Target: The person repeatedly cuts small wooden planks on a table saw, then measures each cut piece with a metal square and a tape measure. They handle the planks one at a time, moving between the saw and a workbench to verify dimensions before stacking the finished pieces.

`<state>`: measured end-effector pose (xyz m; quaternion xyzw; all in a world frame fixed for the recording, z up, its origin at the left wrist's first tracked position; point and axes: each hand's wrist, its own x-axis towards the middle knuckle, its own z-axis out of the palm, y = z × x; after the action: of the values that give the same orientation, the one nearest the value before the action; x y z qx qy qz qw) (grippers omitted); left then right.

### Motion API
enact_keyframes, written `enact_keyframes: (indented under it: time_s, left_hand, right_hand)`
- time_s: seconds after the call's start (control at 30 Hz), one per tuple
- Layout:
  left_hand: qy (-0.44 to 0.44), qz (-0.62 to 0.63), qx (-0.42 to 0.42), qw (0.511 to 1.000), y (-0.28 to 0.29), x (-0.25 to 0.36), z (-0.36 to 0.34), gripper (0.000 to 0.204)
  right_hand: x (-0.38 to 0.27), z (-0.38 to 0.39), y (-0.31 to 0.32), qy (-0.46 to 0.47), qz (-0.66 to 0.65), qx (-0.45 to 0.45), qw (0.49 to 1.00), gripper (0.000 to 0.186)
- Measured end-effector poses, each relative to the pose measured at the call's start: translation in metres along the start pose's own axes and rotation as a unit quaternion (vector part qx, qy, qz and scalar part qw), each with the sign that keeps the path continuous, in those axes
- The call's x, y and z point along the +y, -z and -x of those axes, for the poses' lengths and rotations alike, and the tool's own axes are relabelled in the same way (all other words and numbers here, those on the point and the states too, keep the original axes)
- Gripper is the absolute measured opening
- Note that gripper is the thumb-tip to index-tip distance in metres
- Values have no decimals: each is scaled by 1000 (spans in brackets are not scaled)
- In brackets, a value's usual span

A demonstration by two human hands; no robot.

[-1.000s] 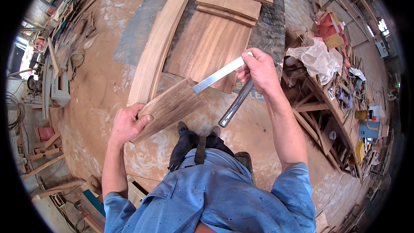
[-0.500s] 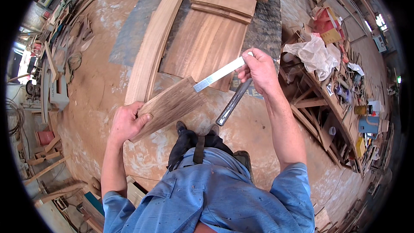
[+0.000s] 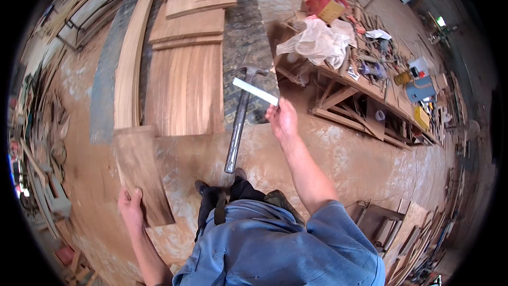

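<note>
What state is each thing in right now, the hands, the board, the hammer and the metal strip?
Left hand: gripping the board's lower end.
Wood board: held off to the left.
Right hand: closed on the strip.
Metal strip: held aloft.
Hammer: head up, hanging in front of the person.

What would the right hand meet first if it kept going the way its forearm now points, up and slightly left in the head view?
Probably the pale flat strip that the right hand already holds, then the hammer head. Beyond lies patterned floor; depth is unclear.
</note>
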<state>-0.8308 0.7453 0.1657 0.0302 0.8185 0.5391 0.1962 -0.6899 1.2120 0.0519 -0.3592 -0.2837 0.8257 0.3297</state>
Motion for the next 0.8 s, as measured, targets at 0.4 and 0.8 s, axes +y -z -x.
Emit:
enact_keyframes:
  time_s: [0.4, 0.8]
  left_hand:
    - [204, 400, 35, 893, -24, -38, -27, 47]
    - [135, 317, -180, 921, -66, -38, -76, 41]
  right_hand:
    - [67, 6, 59, -57, 119, 148, 980, 21]
    - [67, 116, 115, -44, 371, 130, 918, 23]
